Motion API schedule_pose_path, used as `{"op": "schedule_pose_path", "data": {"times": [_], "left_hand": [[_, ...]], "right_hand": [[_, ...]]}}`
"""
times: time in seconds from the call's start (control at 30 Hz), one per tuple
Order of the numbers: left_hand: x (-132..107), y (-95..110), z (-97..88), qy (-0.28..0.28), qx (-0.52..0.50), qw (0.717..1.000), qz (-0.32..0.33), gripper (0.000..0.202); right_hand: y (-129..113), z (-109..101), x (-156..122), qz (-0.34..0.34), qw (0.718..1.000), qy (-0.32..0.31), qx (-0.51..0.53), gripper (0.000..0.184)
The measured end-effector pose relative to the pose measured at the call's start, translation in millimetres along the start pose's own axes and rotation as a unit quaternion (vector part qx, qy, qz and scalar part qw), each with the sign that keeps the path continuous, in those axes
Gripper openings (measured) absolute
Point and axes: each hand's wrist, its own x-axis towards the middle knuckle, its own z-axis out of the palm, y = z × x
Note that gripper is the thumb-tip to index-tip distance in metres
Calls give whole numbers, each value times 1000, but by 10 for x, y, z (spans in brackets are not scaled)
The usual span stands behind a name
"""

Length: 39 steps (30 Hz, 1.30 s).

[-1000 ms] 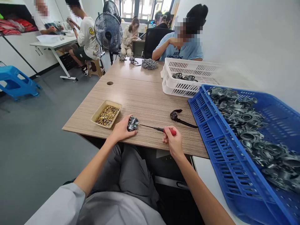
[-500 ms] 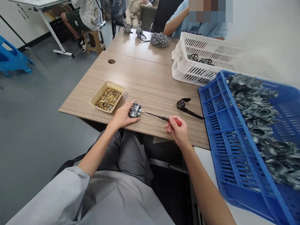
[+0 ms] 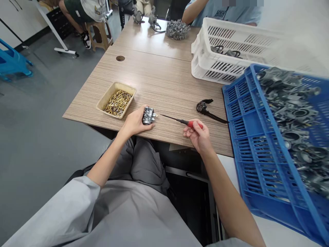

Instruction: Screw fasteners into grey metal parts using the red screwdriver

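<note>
My left hand (image 3: 136, 121) is closed around a small grey metal carburetor (image 3: 148, 116) near the table's front edge. Brass-coloured parts stick out of its right side. In my right hand (image 3: 199, 136) is a screwdriver (image 3: 191, 124) with a red and black handle, gripped between thumb and fingers. Its thin dark shaft points left, and the tip stands a little apart from the brass parts. Beyond my left hand sits a cream tray (image 3: 100, 103) full of small brass pieces. A black wristwatch (image 3: 202, 106) lies on the table past my right hand.
A blue crate (image 3: 253, 137) heaped with carburetor bodies (image 3: 299, 113) stands at the right. Behind it is a white crate (image 3: 216, 70) with a few dark parts. Far back on the table (image 3: 154, 75) lie a pile of metal parts (image 3: 177, 30) and a seated person's arm (image 3: 191, 12).
The screwdriver's tip has drawn back to the right, away from the brass fitting it was touching. My left hand keeps its hold on the carburetor. The whole view has shifted slightly.
</note>
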Motion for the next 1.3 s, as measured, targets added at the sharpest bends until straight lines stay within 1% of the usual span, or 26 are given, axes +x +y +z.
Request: {"op": "schedule_pose_path", "data": {"times": [0.1, 0.23, 0.47, 0.7, 0.87, 1.0, 1.13, 1.3], "left_hand": [[1, -1, 3, 2, 7, 1000, 3, 73], [0, -8, 7, 0, 16, 1000, 0, 72], [-7, -1, 0, 0, 15, 1000, 6, 70], [-3, -19, 5, 1, -1, 1000, 15, 77], [-12, 7, -10, -4, 3, 1000, 12, 70], [-20, 32, -18, -5, 9, 1000, 12, 62], [-18, 28, -11, -2, 11, 1000, 11, 62], [-14, 8, 2, 3, 12, 1000, 12, 64]], "right_hand": [[4, -1, 1, 2, 1000, -6, -7, 51], [31, -18, 19, 12, 1000, -18, 9, 56], [79, -40, 48, 12, 999, -27, 33, 57], [108, -57, 48, 4, 998, -34, 54, 51], [127, -81, 54, -2, 998, -41, 55, 50], [114, -99, 40, -11, 996, -65, 59, 44], [101, -108, 30, -17, 995, -81, 60, 40], [109, -120, 41, -17, 994, -93, 45, 43]]}}
